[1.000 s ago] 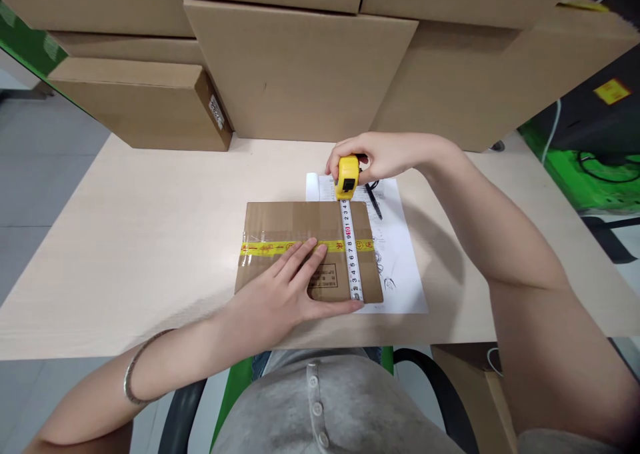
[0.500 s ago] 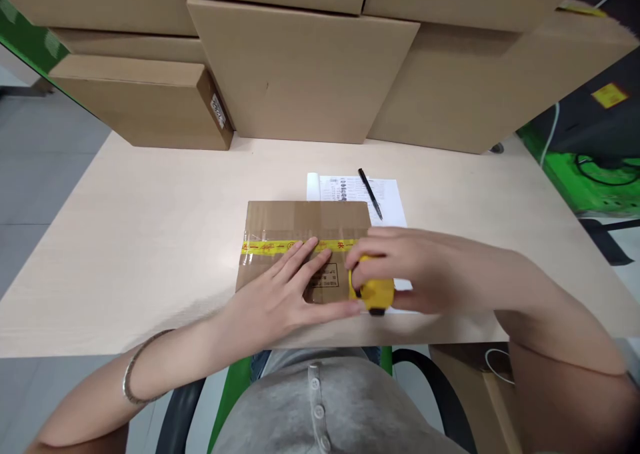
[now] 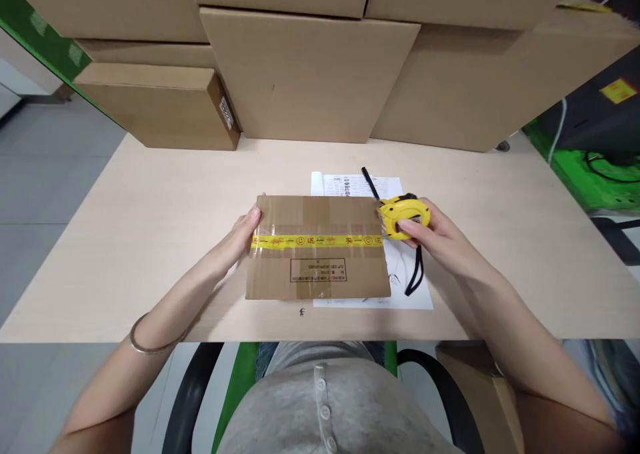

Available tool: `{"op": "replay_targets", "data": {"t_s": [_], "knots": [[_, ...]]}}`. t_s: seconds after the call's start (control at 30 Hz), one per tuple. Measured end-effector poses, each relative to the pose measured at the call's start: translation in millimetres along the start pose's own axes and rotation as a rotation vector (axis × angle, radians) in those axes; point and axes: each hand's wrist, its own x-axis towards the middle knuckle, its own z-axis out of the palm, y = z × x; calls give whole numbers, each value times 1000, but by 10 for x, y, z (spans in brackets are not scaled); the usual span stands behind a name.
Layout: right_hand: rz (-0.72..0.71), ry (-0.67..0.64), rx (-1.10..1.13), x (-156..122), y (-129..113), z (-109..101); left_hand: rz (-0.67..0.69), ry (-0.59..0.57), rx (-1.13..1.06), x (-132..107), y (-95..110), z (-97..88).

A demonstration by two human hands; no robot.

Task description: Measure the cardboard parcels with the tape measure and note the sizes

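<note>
A flat brown cardboard box [image 3: 320, 267], sealed with a yellow tape strip across its middle, lies on the wooden table [image 3: 150, 227]. My left hand [image 3: 240, 237] grips the box's left edge. At the box's right edge my right hand [image 3: 430, 237] holds a yellow tape measure [image 3: 400, 214], its blade drawn in and a black strap [image 3: 416, 274] hanging from it. Under the box's right side lies a printed paper sheet [image 3: 405, 274], with a black pen [image 3: 369, 182] on its far end.
Large cardboard boxes [image 3: 310, 74] are stacked along the table's far edge, a smaller one [image 3: 160, 104] at the left. A green frame and cables [image 3: 590, 167] stand at the right. A chair's black arms show below the table's near edge.
The tape's blade has drawn back into the case. My right hand carried the tape measure from the box's far edge to its right edge. My left hand slid from the box's top to its left edge.
</note>
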Motion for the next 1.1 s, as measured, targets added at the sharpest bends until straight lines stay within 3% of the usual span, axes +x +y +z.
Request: {"op": "replay_targets", "data": {"t_s": [0.17, 0.27, 0.37, 0.47, 0.53, 0.73, 0.83, 0.97, 1.1], "knots": [[-107, 87, -20, -308, -87, -137, 292, -5, 151, -66, 162, -76], [-107, 41, -54, -487, -162, -334, 517, -35, 149, -55, 292, -145], [-118, 47, -158, -539, -305, -418, 711, -90, 173, -22, 277, -162], [-235, 127, -296, -430, -536, -296, 745, -96, 143, -25, 153, -139], [-335, 91, -381, -281, -728, -90, 745, -88, 125, -47, 77, -123], [-578, -329, -634, 295, -1262, 781, 650, -28, 207, -110, -34, -98], [-623, -475, -700, 469, -1378, 1051, 624, -6, 266, -127, -98, -97], [-593, -500, -749, 496, -1375, 1059, 738, 14, 330, -103, -163, -130], [-564, -400, -758, 376, -1278, 705, 851, -42, 452, -68, -102, -167]]}}
